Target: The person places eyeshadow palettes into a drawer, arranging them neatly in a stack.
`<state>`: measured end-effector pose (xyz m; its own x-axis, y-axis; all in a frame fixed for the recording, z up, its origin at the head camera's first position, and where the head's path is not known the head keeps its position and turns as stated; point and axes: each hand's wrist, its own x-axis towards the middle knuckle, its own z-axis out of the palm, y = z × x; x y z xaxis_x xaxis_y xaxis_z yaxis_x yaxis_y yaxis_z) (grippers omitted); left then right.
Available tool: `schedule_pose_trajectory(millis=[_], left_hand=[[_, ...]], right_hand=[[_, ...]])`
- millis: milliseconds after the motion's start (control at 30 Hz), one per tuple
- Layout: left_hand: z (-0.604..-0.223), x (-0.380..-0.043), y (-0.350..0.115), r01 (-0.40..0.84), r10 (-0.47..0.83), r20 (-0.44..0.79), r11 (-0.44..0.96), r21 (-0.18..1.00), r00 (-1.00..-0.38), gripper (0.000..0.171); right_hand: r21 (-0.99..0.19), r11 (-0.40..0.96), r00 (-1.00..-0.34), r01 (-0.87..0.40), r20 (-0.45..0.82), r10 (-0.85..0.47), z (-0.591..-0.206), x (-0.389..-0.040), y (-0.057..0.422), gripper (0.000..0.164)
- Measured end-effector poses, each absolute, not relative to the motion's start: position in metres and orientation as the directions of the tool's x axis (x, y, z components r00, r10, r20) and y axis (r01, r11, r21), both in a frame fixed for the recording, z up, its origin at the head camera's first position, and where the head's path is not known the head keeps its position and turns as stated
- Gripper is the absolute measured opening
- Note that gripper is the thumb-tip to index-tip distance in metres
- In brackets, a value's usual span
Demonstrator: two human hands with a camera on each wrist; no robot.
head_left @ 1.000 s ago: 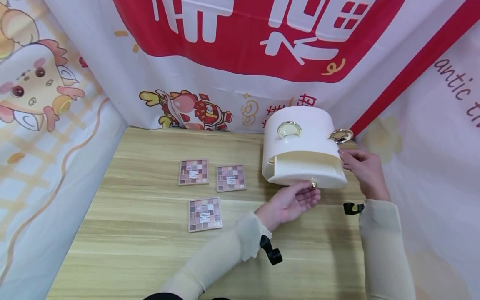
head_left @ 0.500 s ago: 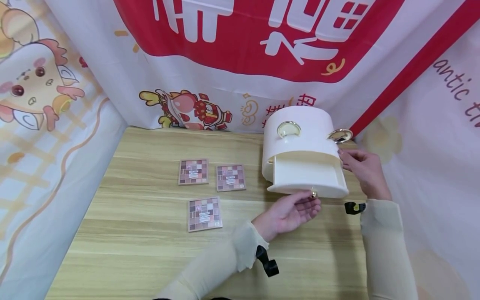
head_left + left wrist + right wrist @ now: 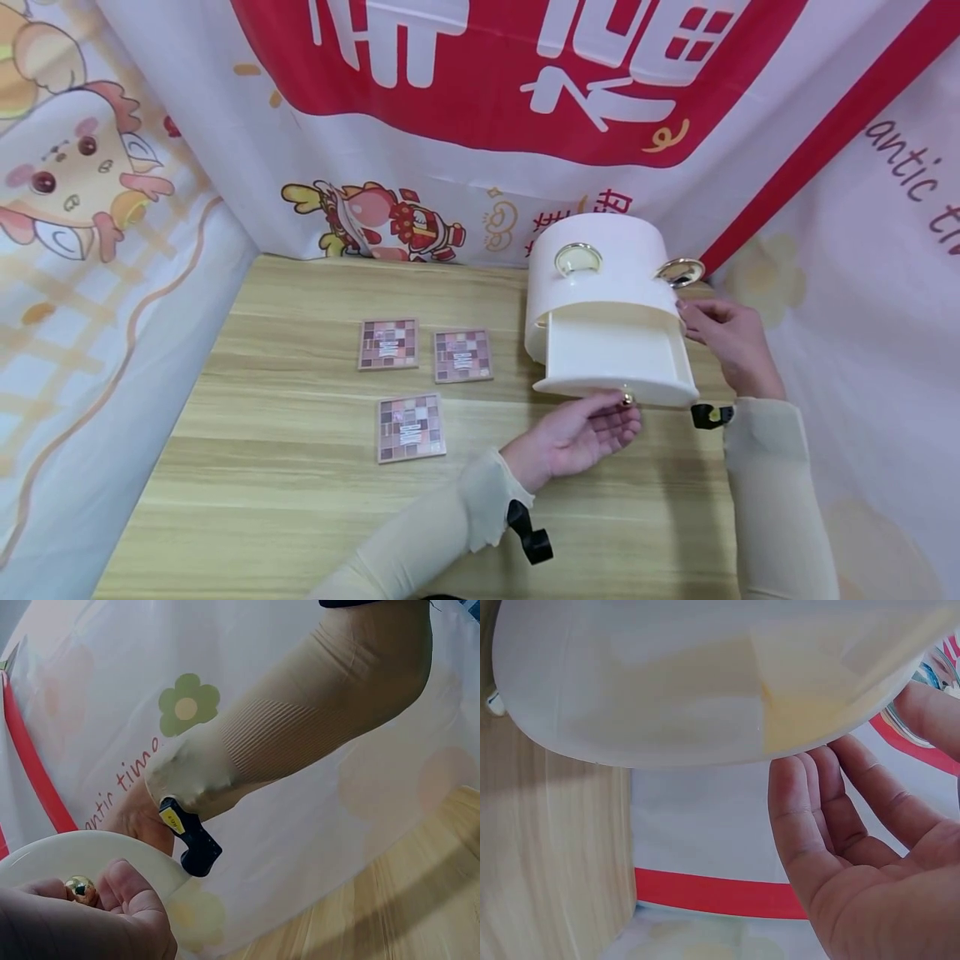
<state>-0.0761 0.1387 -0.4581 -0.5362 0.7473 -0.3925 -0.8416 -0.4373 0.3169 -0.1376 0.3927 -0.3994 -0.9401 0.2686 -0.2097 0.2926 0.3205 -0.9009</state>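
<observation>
A white rounded storage box (image 3: 600,262) stands at the back right of the table, with two round gold-rimmed pieces like ears. Its lower drawer (image 3: 615,346) is pulled well out, and the part of the inside that shows is bare. My left hand (image 3: 573,437) pinches the round gold knob (image 3: 627,399) on the drawer front; in the left wrist view the knob (image 3: 80,889) shows between thumb and fingers. Against the box's right side rests my right hand (image 3: 731,342). In the right wrist view its fingers (image 3: 795,802) touch the box wall, only gently bent.
Three square eyeshadow palettes lie left of the box: one at the back left (image 3: 387,343), one beside it (image 3: 462,356), one nearer (image 3: 410,428). Printed cloth (image 3: 450,125) hangs behind the wooden table (image 3: 285,500) and on both sides.
My left hand has drawn the drawer further out toward me by its knob, showing more of its floor. The right hand has stayed at the box's side, and the palettes have not moved.
</observation>
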Motion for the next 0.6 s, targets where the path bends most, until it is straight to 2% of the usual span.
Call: schedule_pose_trajectory(millis=[333, 467, 600], left_hand=[[-0.4604, -0.0731, 0.1365, -0.847, 0.745, -0.405, -0.439, 0.298, -0.529, 0.012], [-0.4611, -0.0716, 0.1349, -0.854, 0.750, -0.410, -0.430, 0.292, -0.518, 0.013], [-0.4621, -0.0706, 0.1341, -0.856, 0.750, -0.414, -0.428, 0.289, -0.515, 0.013]], right_hand=[[-0.903, 0.330, -0.952, 0.275, -0.208, 0.225, -0.3978, -0.1370, 0.3945, 0.060], [-0.950, 0.217, -0.962, 0.224, -0.181, 0.202, -0.4000, -0.1370, 0.3975, 0.048], [-0.964, 0.160, -0.967, 0.210, -0.180, 0.181, -0.4011, -0.1369, 0.3996, 0.048]])
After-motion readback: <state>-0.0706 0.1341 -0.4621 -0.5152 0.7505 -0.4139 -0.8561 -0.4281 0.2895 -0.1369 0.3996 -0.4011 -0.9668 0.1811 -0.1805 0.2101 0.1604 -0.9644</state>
